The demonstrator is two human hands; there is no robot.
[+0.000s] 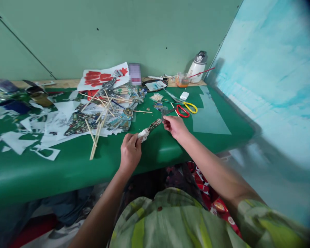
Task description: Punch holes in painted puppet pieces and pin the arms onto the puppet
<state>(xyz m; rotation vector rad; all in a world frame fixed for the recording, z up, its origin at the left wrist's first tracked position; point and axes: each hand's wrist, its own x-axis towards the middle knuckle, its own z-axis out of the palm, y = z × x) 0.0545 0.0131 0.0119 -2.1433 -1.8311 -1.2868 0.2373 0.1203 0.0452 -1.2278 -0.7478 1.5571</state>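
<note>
My left hand (130, 150) is closed around a white-wrapped piece with a narrow metallic end (154, 125); its exact kind is unclear. That end points up and right, towards my right hand (176, 127). Thumb and fingers of the right hand pinch a small, dark, see-through piece (164, 112) that looks like plastic film. Just beyond it lie red-handled scissors (183, 111) and yellow-handled scissors (190, 107). Small packets (158, 105) rest close by on the green table cover (155, 151).
Left of my hands are thin wooden sticks (98, 132), patterned shiny cut-outs (122, 119) and white paper scraps (19, 142). Paint pots (14, 106) stand far left. A white bottle (197, 69) and an orange jar (182, 81) with a brush stand at the back right, near the blue wall.
</note>
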